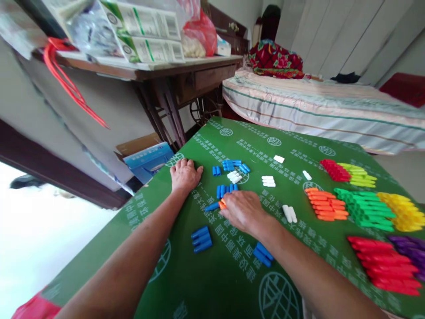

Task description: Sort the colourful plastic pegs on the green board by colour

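Observation:
My left hand [185, 175] rests palm down near the left edge of the green board [232, 283], its fingers lying on the surface with nothing visible in them. Close to the middle, my right hand [244, 212] is closed on a small orange plastic cap [222, 204], like a pen cap. The orange cap's tip touches or lies beside a blue cap [212, 207]; I cannot tell which. Just beyond is a row of blue caps [223, 191], and past it are white caps [234, 177] and more blue caps [231, 165]. Blue caps [202, 239] also lie nearer me.
Grouped caps line the right side: orange [327, 204], green [365, 208], yellow [401, 212], red [383, 263] and purple [410, 250]. A wooden table [149, 71] with boxes stands at the left, and a bed [315, 106] lies beyond the board.

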A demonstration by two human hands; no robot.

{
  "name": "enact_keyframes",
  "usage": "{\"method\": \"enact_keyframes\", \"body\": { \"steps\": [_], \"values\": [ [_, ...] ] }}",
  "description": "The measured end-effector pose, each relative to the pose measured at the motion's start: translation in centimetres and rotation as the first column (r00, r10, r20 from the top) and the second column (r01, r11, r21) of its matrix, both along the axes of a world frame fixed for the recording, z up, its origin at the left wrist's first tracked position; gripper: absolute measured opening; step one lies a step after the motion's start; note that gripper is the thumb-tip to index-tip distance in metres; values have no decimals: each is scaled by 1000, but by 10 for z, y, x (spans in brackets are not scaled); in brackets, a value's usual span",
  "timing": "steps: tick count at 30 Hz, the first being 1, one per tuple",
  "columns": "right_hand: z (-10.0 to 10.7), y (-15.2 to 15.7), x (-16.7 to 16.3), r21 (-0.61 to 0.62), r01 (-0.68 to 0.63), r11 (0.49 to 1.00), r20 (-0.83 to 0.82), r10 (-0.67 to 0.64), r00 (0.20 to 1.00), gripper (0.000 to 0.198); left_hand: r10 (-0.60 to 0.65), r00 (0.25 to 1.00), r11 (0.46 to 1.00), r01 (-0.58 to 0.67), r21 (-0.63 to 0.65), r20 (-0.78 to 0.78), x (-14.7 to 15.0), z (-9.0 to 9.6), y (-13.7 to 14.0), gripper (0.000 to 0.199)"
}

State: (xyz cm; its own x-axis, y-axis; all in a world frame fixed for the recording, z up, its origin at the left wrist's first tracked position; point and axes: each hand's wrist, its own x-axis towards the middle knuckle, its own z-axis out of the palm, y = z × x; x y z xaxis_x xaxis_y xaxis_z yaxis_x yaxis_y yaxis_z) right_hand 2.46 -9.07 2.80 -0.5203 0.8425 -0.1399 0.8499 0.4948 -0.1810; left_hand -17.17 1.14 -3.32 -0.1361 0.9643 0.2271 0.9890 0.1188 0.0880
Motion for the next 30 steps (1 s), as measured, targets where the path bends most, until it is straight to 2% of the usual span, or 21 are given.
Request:
{"method": "enact_keyframes", "body": {
  "steps": [3, 6, 11, 16, 20, 25, 27, 30],
  "values": [
    [-6, 0, -10, -42, 51, 998, 11, -51, 999, 22, 0, 1000, 1000, 0, 1, 11, -1, 1, 0, 56],
    [-6, -2, -4, -54, 102, 993, -27, -104, 994, 21, -6, 1000, 1000, 6, 3, 9, -1, 2, 0, 57],
    [-13, -8, 19, -63, 193, 979, -272, -203, 941, 18, -3, 1000, 1000, 3, 1, -3, -1, 5, 0, 58],
    [-30, -16, 39, -235, 245, 941, -584, -338, 738, 22, -6, 1000, 1000, 5, -18, -17, 0, 9, -1, 59],
    [-36, -20, 48, -279, 294, 914, -682, -404, 610, 26, -1, 1000, 999, -1, -55, -24, 0, 15, 0, 62],
    [-35, -19, 57, -333, 255, 908, -794, -416, 444, 28, -14, 1000, 995, 12, -97, -22, 0, 21, 3, 67],
    [-32, -19, 65, -304, 303, 903, -793, -416, 445, 28, -13, 999, 993, 9, -115, -35, 1, 23, 4, 66],
    [-22, -17, 90, -195, 347, 917, -734, -371, 569, 28, -4, 998, 991, -3, -131, -57, 1, 25, 5, 67]
  ]
}}
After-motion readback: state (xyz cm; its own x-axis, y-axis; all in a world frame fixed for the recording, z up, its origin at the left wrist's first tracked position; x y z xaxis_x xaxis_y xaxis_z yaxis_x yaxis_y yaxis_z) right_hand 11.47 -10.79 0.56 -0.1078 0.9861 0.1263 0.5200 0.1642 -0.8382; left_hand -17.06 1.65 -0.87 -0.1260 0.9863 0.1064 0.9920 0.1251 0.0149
